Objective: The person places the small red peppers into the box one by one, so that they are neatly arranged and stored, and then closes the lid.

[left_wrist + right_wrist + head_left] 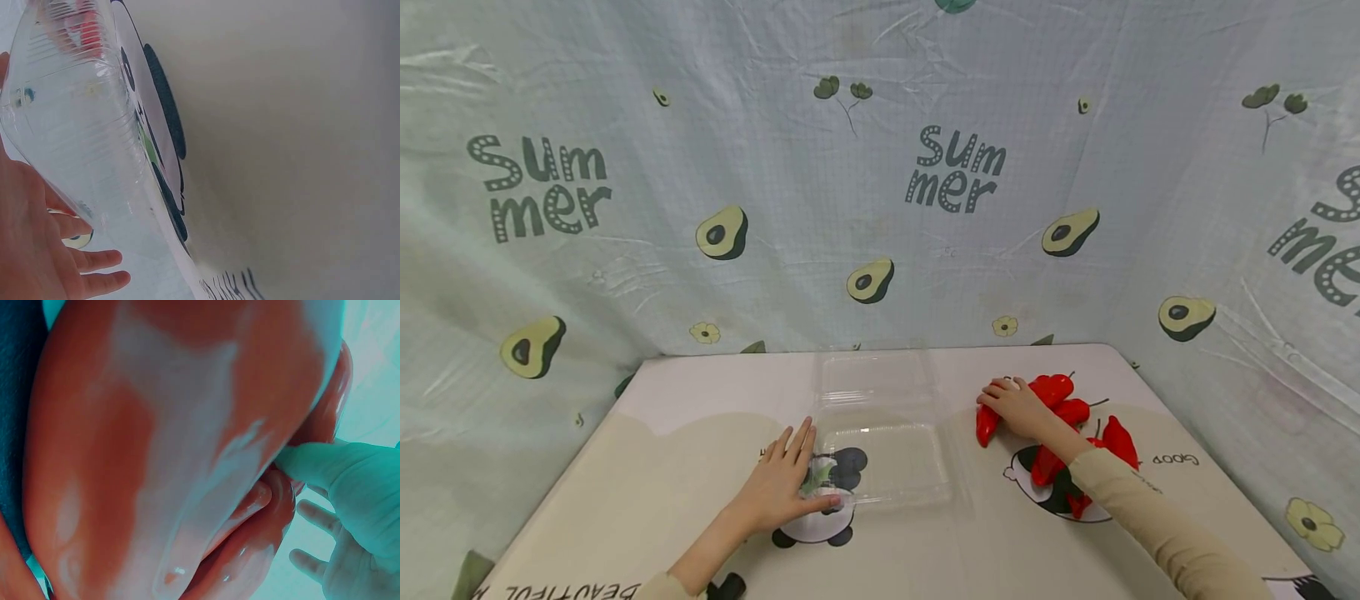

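A clear plastic clamshell box [887, 462] lies opened out on the table, its lid [874, 375] folded back toward the far edge. Along the box's left side rests my left hand [778, 487], fingers spread and straight; in the left wrist view this hand [37, 231] is beside the clear wall. Several glossy red peppers [1051, 387] are heaped at the right. My right hand [1018, 408] reaches onto the heap's left end and pinches a red pepper [987, 425]. In the right wrist view the thumb presses between peppers, and some fingertips are hidden.
The light table [685, 475] carries printed pandas and lettering. A hanging cloth [805, 183] with avocado prints stands behind and at both sides. A small black object [727, 587] lies near the left forearm at the front edge.
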Demonstrator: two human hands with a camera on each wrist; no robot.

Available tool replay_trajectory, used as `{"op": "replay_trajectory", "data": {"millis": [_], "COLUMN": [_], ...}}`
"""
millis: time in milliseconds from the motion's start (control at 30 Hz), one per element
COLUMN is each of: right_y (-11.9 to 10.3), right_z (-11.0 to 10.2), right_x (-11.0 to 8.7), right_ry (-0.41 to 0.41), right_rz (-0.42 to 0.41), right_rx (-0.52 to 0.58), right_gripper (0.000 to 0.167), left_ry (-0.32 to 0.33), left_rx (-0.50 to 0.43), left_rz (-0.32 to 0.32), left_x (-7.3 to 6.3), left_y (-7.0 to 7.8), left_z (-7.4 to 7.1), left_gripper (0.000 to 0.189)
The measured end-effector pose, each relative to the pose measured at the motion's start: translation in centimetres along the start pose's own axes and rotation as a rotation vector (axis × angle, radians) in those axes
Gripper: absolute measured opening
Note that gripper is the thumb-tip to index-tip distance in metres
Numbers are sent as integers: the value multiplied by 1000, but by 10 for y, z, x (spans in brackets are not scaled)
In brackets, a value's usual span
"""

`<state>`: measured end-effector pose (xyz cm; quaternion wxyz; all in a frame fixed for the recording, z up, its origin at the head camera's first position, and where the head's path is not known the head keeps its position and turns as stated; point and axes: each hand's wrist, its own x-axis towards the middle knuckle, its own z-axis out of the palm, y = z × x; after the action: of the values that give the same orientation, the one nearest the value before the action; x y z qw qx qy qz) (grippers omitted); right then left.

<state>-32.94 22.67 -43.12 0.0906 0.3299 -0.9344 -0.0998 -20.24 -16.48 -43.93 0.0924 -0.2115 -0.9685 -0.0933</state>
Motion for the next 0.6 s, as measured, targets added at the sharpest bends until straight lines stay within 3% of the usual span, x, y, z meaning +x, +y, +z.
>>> {"op": "replay_trajectory", "data": {"millis": [600], "right_y": [-1], "right_z": [-6], "right_x": [-3], "right_ry": [8], "right_rz": [-47], "right_rx": [-46], "right_gripper": [32], "left_ry": [-12], "left_rx": [-2], "left_rz": [1], "left_x": [-1], "left_y": [0], "left_z": [-3], "left_gripper": [103]}}
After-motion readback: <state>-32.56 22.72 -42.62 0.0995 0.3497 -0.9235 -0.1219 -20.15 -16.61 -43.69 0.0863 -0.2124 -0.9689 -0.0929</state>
